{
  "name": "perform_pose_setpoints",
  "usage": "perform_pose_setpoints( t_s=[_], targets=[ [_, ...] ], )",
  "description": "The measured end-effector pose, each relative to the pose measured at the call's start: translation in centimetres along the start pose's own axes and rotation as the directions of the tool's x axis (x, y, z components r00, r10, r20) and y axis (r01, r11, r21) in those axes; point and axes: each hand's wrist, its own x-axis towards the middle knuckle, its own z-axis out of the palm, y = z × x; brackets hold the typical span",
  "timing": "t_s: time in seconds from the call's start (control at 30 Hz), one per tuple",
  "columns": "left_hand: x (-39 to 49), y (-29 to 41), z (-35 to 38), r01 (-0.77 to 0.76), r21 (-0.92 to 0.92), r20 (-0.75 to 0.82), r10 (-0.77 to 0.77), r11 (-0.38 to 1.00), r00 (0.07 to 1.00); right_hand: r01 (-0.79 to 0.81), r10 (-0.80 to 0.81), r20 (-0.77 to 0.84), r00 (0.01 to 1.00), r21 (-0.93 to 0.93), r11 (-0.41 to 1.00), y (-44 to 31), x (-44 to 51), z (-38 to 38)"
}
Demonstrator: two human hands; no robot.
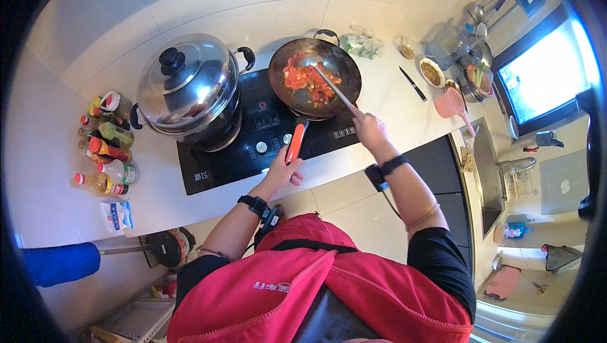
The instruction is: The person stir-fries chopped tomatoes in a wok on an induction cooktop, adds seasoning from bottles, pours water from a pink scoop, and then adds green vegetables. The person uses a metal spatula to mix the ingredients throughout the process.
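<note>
My right hand (373,134) grips the handle end of a metal cooking ladle or spatula (332,86). Its head rests among chopped red food (310,82), which looks like tomato, in a dark wok (348,70). Toward me, the wok's orange-red handle (296,143) is held near its end by my left hand (280,173). The wok sits on the right side of a black glass cooktop (208,167) with two round knobs. On the left side stands a large lidded steel pot (189,87); its contents are hidden.
Several sauce bottles (114,148) and a white-blue packet (116,215) line the left counter. To the right lie a black-handled knife (412,83), a bowl of brown food (431,72) and a pink dipper (449,103). A plastic bag (362,45) lies behind the wok. A sink (488,191) is far right.
</note>
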Motion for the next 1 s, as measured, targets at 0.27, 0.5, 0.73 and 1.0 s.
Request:
perform_pose_setpoints(
  t_s=[0.27,0.5,0.73,1.0],
  targets=[
    [-0.2,1.0,-0.2,0.017,0.041,0.040,-0.019,0.999,0.999,-0.007,-0.001,0.047,0.999,0.171,0.985,3.1,-7.3,-12.7],
    [-0.7,1.2,0.7,0.018,0.055,-0.075,-0.014,0.998,0.997,0.081,-0.083,0.014,0.996,0.126,0.989,5.8,-2.3,-8.8],
    [-1.1,1.4,2.4,0.035,0.109,-0.298,-0.001,0.993,0.954,-0.246,0.103,0.240,0.965,0.707,0.663,3.0,1.5,-1.0],
    [-1.5,1.8,4.2,0.038,0.142,-0.407,0.023,0.989,0.913,-0.465,0.068,0.543,0.837,0.641,0.611,9.8,-3.1,-4.7]
  ],
)
